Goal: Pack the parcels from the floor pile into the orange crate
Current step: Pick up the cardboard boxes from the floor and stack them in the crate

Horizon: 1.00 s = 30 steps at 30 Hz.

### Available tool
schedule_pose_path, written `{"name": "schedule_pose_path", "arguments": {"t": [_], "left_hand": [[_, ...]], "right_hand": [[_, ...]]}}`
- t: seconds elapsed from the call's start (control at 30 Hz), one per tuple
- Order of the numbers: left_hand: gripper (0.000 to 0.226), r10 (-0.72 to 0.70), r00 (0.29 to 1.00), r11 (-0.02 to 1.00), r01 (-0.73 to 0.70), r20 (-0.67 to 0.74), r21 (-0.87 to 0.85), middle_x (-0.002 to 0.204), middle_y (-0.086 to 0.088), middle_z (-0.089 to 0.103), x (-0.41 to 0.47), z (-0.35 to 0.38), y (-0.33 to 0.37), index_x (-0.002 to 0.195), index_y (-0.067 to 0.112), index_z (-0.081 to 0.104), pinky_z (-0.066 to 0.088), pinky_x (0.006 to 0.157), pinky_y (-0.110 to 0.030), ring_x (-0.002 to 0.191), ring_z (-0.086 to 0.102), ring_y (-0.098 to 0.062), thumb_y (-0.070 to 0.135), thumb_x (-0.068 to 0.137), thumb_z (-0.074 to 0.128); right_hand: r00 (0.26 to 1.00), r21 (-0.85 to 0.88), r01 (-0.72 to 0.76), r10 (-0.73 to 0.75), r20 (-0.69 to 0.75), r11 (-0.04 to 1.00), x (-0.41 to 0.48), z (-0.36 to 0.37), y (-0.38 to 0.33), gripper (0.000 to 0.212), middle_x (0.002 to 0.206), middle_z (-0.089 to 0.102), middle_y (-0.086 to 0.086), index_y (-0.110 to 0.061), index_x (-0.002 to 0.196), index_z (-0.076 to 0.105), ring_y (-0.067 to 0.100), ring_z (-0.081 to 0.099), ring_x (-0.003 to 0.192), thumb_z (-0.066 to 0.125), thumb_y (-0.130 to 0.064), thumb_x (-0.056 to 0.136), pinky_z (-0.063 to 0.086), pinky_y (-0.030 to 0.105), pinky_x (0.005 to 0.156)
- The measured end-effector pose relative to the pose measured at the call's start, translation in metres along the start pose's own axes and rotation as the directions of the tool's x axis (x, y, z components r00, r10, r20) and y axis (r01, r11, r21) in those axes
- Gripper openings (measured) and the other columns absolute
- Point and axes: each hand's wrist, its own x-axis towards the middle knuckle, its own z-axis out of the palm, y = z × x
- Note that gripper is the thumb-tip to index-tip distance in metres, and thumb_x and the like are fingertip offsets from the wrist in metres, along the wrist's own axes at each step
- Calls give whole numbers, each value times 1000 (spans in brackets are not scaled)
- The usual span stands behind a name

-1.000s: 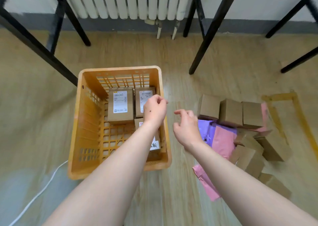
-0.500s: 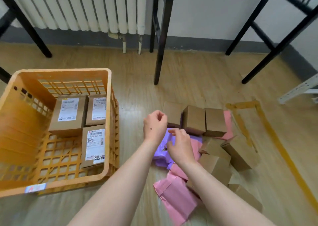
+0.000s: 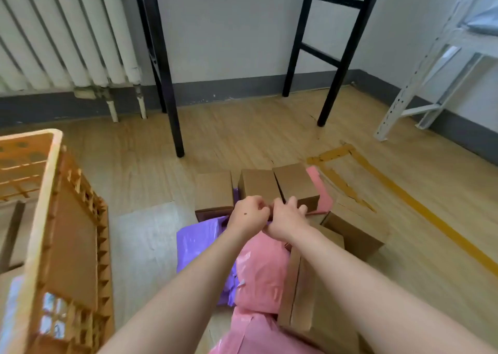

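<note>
The orange crate [image 3: 58, 149] stands at the left edge, its inside mostly out of sight. The floor pile lies in the middle: three brown cardboard boxes in a row, left [image 3: 214, 189], middle [image 3: 257, 184] and right [image 3: 296, 181], with more boxes [image 3: 355, 229] to the right. A purple mailer bag [image 3: 199, 240] and a pink mailer bag [image 3: 264, 267] lie nearer me. My left hand [image 3: 249, 215] and my right hand [image 3: 288, 219] sit side by side at the near edge of the middle box, fingers curled onto it. Its front face is hidden behind them.
Black table legs [image 3: 172, 106] and a second black frame [image 3: 334, 79] stand on the wooden floor beyond the pile. A white radiator [image 3: 67, 44] hangs on the back wall and a white shelf frame [image 3: 420, 84] stands at the right. Yellow tape [image 3: 404, 197] marks the floor.
My view swung right, away from the crate and onto the pile. Both hands travelled from above the crate to the row of boxes and closed on the middle box.
</note>
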Motion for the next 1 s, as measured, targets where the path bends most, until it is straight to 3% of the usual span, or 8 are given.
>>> {"name": "schedule_pose_path", "arguments": {"t": [0.17, 0.27, 0.33, 0.43, 0.53, 0.73, 0.9, 1.0], "left_hand": [[20, 33, 991, 999, -38, 131, 35, 88, -9, 71, -8, 41, -1, 85, 12, 70, 38, 63, -26, 86, 61, -23, 10, 82, 50], [16, 29, 977, 999, -35, 212, 24, 80, -8, 69, -19, 62, -3, 84, 10, 67, 42, 61, -26, 83, 63, -24, 12, 83, 51], [16, 19, 967, 999, -25, 254, 21, 89, -9, 70, -23, 71, -3, 91, 8, 65, 44, 67, -29, 85, 62, -25, 16, 86, 52], [11, -12, 919, 997, -18, 394, 72, 92, -6, 56, -25, 79, -3, 97, 15, 55, 39, 65, -28, 85, 50, -21, 23, 92, 49], [44, -158, 828, 987, 109, 538, 121, 110, -10, 52, -32, 83, -6, 129, 15, 44, 43, 74, -31, 94, 50, -24, 36, 91, 54], [69, -296, 800, 949, 306, 521, 69, 130, -14, 47, -56, 85, -26, 141, 6, 27, 43, 82, -33, 119, 50, -29, 36, 87, 60], [64, -325, 795, 931, 364, 513, 26, 115, -12, 51, -63, 74, -34, 133, 10, 37, 42, 75, -33, 95, 52, -24, 43, 84, 62], [59, -314, 812, 931, 364, 492, -7, 120, -14, 53, -63, 57, -34, 130, 11, 40, 47, 89, -38, 105, 56, -28, 44, 85, 60]], "right_hand": [[995, -35, -100, 99, -20, 994, -1, 12, 46, 60, 136, 27, 14, -18, 132, 37, 40, 28, 126, 58, -43, 81, 38, 47, 99], [984, -52, -178, 178, -11, 983, -11, 11, 71, 79, 143, 20, 14, -18, 141, 28, 41, 26, 129, 61, -49, 76, 37, 50, 101], [959, -42, -281, 282, 22, 959, -13, 12, 88, 90, 146, 16, 13, -20, 145, 21, 44, 22, 132, 60, -56, 72, 35, 52, 104], [903, -100, -405, 414, 110, 909, -14, 12, 108, 105, 147, 15, 14, -23, 148, 13, 46, 24, 134, 60, -70, 67, 33, 52, 107], [880, -4, -445, 437, 187, 896, -17, 8, 121, 115, 149, 14, 18, -19, 151, 5, 39, 26, 138, 64, -72, 68, 31, 47, 109], [842, 391, -529, 411, 349, 753, -38, 20, 130, 118, 158, 10, 13, -8, 151, -5, 32, 20, 143, 70, -57, 74, 26, 44, 111], [879, 271, -452, 373, 297, 850, -44, 15, 119, 116, 157, 15, 15, -4, 151, 0, 34, 27, 140, 68, -58, 75, 35, 42, 103], [897, 258, -410, 335, 290, 875, -44, -4, 110, 106, 151, 27, 16, -5, 149, 14, 35, 37, 133, 68, -57, 74, 38, 37, 87]]}}
